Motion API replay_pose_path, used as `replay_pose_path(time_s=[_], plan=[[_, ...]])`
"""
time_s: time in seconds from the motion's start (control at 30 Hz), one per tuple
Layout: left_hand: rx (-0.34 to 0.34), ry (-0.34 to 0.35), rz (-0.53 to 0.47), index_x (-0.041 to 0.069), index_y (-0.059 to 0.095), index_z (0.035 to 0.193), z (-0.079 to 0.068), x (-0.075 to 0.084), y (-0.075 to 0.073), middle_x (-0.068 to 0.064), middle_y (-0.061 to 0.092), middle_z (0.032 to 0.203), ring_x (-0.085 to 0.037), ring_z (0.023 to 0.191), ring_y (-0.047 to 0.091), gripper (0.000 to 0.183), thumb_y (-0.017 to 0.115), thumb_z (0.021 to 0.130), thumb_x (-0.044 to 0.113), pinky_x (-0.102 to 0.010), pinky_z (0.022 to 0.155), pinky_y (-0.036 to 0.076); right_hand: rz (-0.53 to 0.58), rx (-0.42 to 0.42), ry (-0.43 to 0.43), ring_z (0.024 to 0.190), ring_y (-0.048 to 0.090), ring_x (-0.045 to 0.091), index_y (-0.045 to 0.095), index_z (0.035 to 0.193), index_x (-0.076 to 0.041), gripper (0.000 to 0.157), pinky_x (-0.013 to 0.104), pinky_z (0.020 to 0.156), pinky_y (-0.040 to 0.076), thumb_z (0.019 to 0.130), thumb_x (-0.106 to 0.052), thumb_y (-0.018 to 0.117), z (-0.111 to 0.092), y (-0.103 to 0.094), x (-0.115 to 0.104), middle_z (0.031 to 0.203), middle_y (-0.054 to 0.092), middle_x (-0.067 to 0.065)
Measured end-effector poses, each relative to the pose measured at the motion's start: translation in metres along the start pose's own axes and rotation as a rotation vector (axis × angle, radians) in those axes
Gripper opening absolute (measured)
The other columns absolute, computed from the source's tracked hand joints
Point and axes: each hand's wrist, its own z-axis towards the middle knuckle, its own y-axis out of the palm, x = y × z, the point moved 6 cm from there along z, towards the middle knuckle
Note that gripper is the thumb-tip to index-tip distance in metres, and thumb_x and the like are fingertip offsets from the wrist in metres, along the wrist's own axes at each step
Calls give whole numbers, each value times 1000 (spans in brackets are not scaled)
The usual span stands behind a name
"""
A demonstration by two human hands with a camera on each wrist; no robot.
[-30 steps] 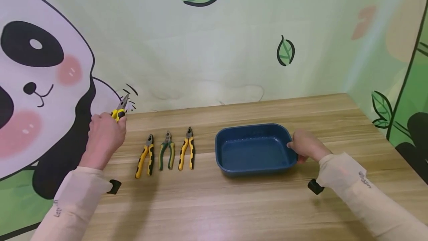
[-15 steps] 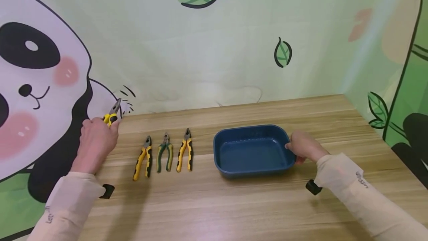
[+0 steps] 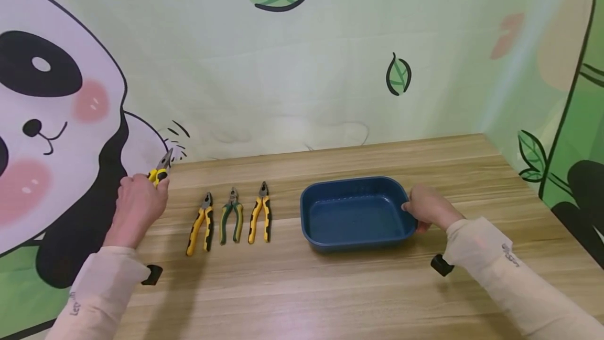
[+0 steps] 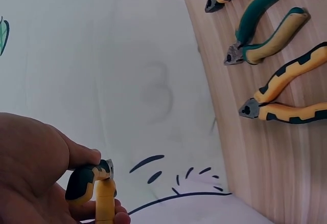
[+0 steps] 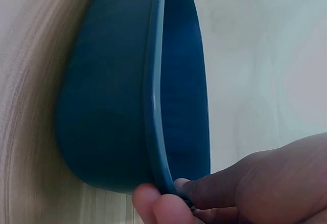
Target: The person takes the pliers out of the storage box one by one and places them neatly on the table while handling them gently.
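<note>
My left hand (image 3: 140,204) grips yellow-and-black needle-nose pliers (image 3: 160,171) at the table's left end, their jaws pointing up and away. In the left wrist view the thumb and fingers wrap the plier handles (image 4: 105,203). My right hand (image 3: 431,208) pinches the right rim of a blue rectangular basin (image 3: 358,216); in the right wrist view the thumb lies inside the rim and the fingers outside. Between the hands, three pliers lie in a row: yellow-black pliers (image 3: 202,223), green-handled pliers (image 3: 232,219) and another yellow-black pair (image 3: 261,214), all with jaws toward the wall.
The wooden table (image 3: 283,287) meets a printed backdrop (image 3: 212,67) along its back edge. A large panda is drawn at the left, leaves and bamboo at the right. Nothing is seen inside the basin.
My left hand, holding the needle-nose pliers, has shifted slightly left and down toward the table. The right hand keeps its pinch on the basin; the whole view has moved a little.
</note>
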Motion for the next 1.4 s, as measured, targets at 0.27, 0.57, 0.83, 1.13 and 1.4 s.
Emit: replay_pose_path(time_s=[0.27,0.57,0.83,1.13,1.4], plan=[[-16,19,3,-29,39,123,4,-12,17,-43,38,115,-52,101,42,63,43,109,33,-62,88,41,13,1,7,46,68,19,62,77,6,26,36,67,61,101,-4,59,0,0,1,51,63,8],[-56,-57,-7,-26,38,126,7,-28,31,-44,35,123,-51,105,42,62,44,109,33,-62,91,42,12,-2,19,46,67,19,62,79,6,25,36,67,61,102,-4,58,1,0,0,52,63,8],[-96,-110,1,-24,40,125,8,-34,37,-39,36,117,-50,102,45,61,45,109,35,-61,87,44,-5,3,9,47,68,20,62,77,6,26,38,70,61,101,-4,60,0,-1,-1,50,63,7],[-105,-106,-5,-23,41,124,9,-36,45,-38,37,115,-50,100,45,59,45,109,34,-61,85,43,5,7,3,46,67,19,62,78,6,26,38,69,61,101,-4,60,-1,-1,-1,50,63,7],[-116,-125,3,-23,42,123,12,-39,50,-36,37,113,-48,99,44,58,45,109,33,-59,83,43,6,9,10,47,68,19,61,79,6,25,39,71,61,101,-4,59,-1,0,0,52,64,8]])
